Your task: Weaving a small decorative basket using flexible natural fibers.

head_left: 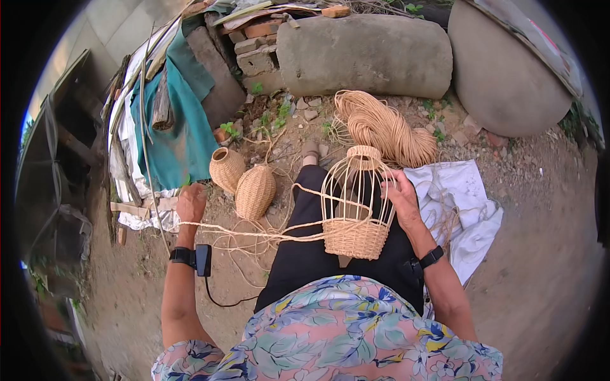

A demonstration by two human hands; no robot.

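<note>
A partly woven tan basket, its lower part woven and upper spokes bare beneath a ringed neck, rests on my dark-trousered lap. My right hand grips the spokes at the basket's right side. My left hand is out to the left, closed on a tan cord that stretches across to the basket's woven band. Another length of cord loops from the basket's left side. Two finished woven vessels lie on the ground between my left hand and my leg.
A large bundle of tan cord lies beyond the basket. A white cloth is at right, a teal sheet with sticks at left. A concrete cylinder, bricks and a rounded slab line the back of the dirt ground.
</note>
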